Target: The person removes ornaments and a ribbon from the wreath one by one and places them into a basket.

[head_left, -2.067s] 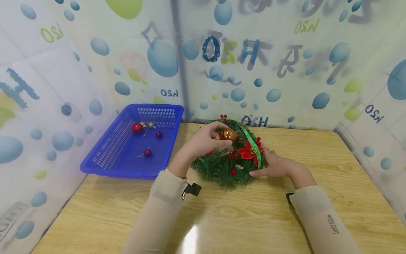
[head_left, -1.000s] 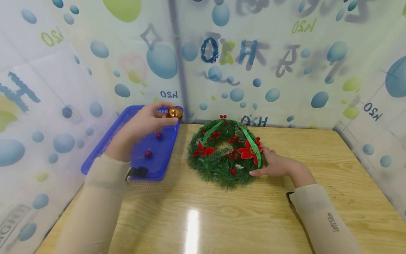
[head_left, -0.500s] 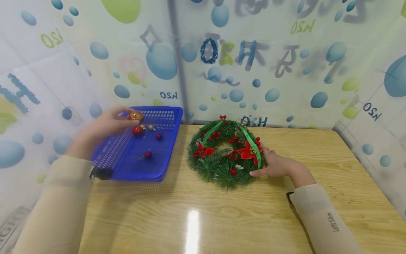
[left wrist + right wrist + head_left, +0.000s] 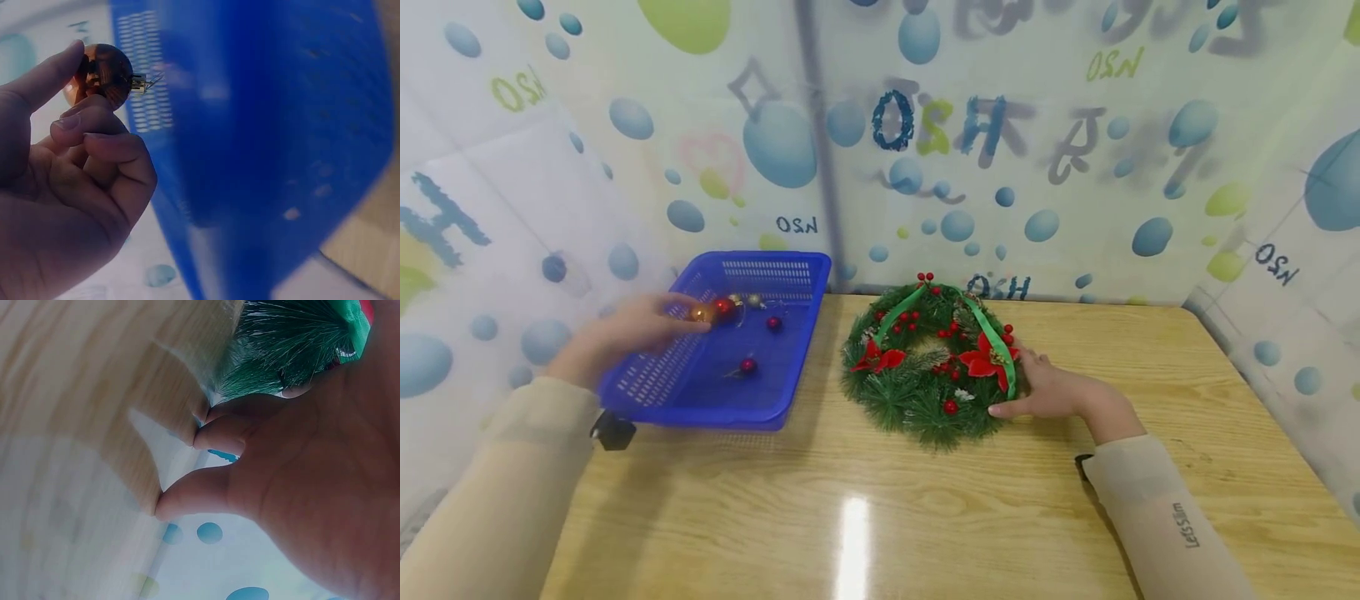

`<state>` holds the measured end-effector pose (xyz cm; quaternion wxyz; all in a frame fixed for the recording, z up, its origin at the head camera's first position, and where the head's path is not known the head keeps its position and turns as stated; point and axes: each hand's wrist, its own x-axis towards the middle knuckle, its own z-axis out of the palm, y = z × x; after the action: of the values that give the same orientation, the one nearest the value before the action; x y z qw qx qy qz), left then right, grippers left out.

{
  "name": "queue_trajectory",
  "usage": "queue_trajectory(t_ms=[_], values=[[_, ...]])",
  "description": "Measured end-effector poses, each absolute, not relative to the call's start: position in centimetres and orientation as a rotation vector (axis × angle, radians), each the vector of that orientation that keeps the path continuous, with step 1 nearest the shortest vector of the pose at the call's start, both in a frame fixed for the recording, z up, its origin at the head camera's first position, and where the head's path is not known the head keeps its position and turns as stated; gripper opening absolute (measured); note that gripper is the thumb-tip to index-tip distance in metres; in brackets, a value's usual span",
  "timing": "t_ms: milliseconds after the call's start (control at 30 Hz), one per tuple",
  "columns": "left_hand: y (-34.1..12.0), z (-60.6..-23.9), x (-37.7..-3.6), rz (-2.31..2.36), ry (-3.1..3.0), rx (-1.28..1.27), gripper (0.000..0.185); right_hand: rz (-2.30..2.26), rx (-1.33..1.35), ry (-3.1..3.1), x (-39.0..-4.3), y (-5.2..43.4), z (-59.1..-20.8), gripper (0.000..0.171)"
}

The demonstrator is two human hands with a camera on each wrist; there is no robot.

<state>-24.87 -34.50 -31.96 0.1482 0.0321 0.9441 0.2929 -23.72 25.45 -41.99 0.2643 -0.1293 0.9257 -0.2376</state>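
At the blue basket's left side, my left hand (image 4: 643, 327) pinches a shiny copper-gold Christmas bauble (image 4: 702, 313) between thumb and fingers. The left wrist view shows that bauble (image 4: 106, 75) with its metal cap and hook pointing towards the basket; the other fingers are curled below it. My right hand (image 4: 1054, 392) lies at the right edge of a green Christmas wreath (image 4: 917, 400), thumb and fingers spread. In the right wrist view its fingertips (image 4: 172, 499) rest on the table beside the green needles. The wreath carries red poinsettias, red berries and a green ribbon.
The blue basket (image 4: 808, 333) stands at the back left of the wooden table (image 4: 925, 517). Inside lie a larger red bauble (image 4: 724, 309), a small pale gold one (image 4: 755, 301) and two small dark red baubles (image 4: 748, 365). A bubble-patterned curtain (image 4: 1037, 167) hangs behind.
My left hand has carried the copper-gold bauble left from above the wreath to the basket, then lowered it beside the red bauble. The right hand and the wreath have stayed put.
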Motion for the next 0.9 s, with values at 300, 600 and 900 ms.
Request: queue_trajectory(t_ms=[300,600,900], values=[[-35.1,-34.0,-24.7,0.739,2.673,0.077,0.064,-0.632,-0.361,2.517,-23.8,25.3,-42.0,0.143],[-35.0,-35.6,-24.5,0.798,2.618,0.083,0.061,-0.648,-0.352,2.508,-23.7,25.3,-42.1,0.144],[-35.1,-36.6,-24.6,0.844,2.535,0.064,0.061,-0.631,-0.345,2.512,-23.8,25.3,-42.1,0.144]])
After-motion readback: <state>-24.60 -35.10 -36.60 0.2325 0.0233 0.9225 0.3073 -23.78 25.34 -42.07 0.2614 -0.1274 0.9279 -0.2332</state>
